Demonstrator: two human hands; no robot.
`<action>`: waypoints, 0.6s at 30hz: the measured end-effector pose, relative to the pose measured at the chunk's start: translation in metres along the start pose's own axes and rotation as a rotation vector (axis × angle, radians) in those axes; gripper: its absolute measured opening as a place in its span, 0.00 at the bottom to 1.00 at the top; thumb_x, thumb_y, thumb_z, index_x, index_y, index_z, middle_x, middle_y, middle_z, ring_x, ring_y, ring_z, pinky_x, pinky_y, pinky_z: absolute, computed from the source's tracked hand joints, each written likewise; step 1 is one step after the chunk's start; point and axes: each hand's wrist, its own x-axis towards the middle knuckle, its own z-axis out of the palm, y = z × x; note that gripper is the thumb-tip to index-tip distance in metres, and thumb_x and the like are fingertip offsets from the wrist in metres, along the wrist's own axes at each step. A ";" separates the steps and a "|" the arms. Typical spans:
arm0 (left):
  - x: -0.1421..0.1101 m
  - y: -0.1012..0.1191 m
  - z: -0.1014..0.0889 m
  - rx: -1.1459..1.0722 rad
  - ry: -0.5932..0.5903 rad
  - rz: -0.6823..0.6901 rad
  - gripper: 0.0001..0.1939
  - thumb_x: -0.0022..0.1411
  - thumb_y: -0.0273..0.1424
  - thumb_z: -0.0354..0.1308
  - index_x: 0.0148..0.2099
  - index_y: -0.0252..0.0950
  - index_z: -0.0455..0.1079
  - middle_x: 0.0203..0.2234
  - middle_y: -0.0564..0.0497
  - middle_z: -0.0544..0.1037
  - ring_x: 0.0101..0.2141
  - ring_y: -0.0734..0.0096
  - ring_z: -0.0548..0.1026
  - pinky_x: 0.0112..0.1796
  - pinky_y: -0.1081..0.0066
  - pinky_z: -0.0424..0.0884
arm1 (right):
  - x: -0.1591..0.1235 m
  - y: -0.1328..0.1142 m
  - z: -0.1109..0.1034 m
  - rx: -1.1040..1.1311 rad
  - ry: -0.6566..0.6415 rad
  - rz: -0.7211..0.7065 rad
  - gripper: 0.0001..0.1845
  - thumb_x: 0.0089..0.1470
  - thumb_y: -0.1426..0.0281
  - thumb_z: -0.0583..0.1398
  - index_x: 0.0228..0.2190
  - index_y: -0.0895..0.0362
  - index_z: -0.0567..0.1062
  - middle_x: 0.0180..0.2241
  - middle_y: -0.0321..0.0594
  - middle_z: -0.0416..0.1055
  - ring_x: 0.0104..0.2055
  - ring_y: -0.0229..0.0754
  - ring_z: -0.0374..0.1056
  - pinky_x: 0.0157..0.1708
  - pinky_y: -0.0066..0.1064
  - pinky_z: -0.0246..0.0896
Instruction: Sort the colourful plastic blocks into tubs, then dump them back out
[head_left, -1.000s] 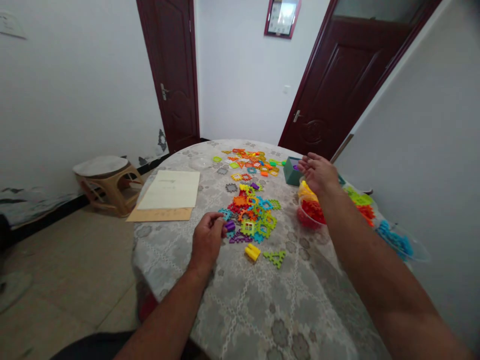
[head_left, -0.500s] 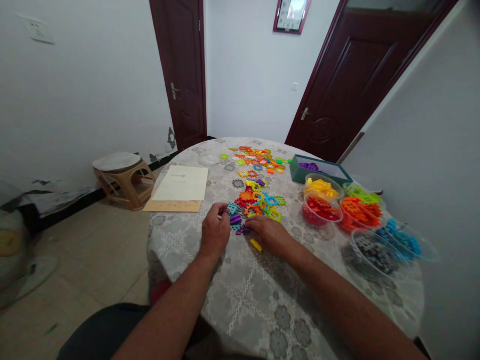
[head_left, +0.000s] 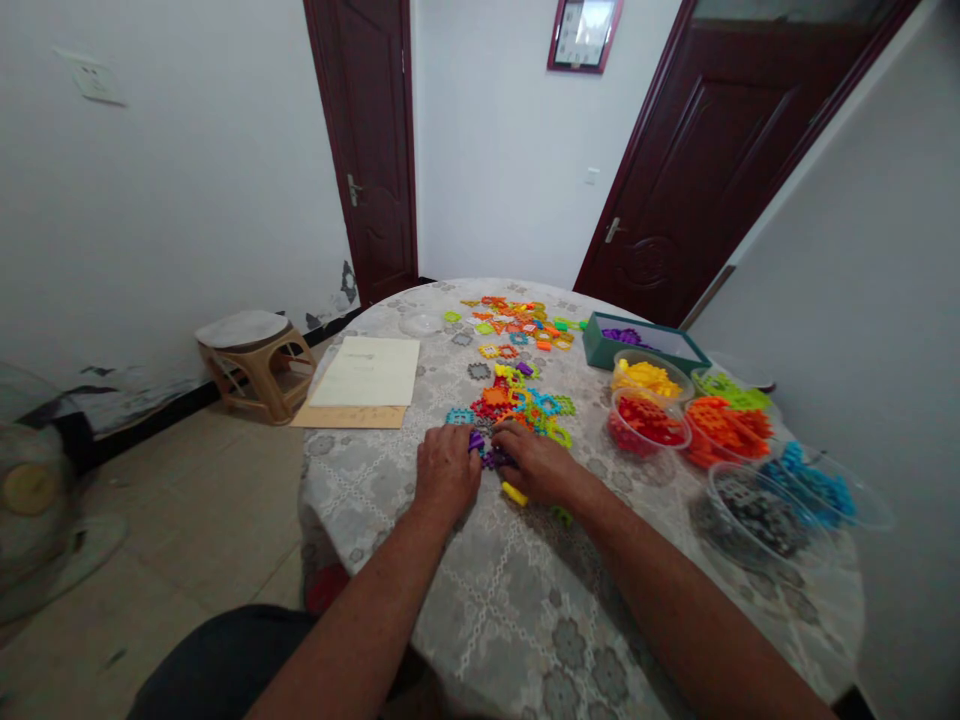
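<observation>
My left hand rests low over the table with its fingers curled round a ridged purple plastic building piece. Facing it, my right hand has its fingers bent down onto smaller dark purple pieces; the fingertips partly hide them. Just below the right fingers lies a yellow piece. A blue toothed plate lies right beyond my left hand. Beyond both hands spreads a mixed pile of interlocking pieces, with an orange plate among them.
Clear tubs hold yellow pieces, red pieces, orange pieces, grey pieces and blue pieces on the right. A green box with purple pieces stands behind. Paper sheets lie left; more pieces are scattered at the back.
My left hand has shifted right and down, closer to my right hand. The blue plate near its fingers now lies uncovered. A green piece now shows under my right wrist.
</observation>
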 end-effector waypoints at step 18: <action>0.004 0.000 0.003 -0.264 0.085 0.164 0.24 0.71 0.30 0.54 0.67 0.35 0.62 0.54 0.37 0.76 0.57 0.52 0.74 0.58 0.51 0.71 | -0.001 -0.011 0.017 0.681 0.398 0.268 0.19 0.58 0.65 0.62 0.51 0.52 0.74 0.30 0.32 0.71 0.30 0.41 0.66 0.33 0.31 0.63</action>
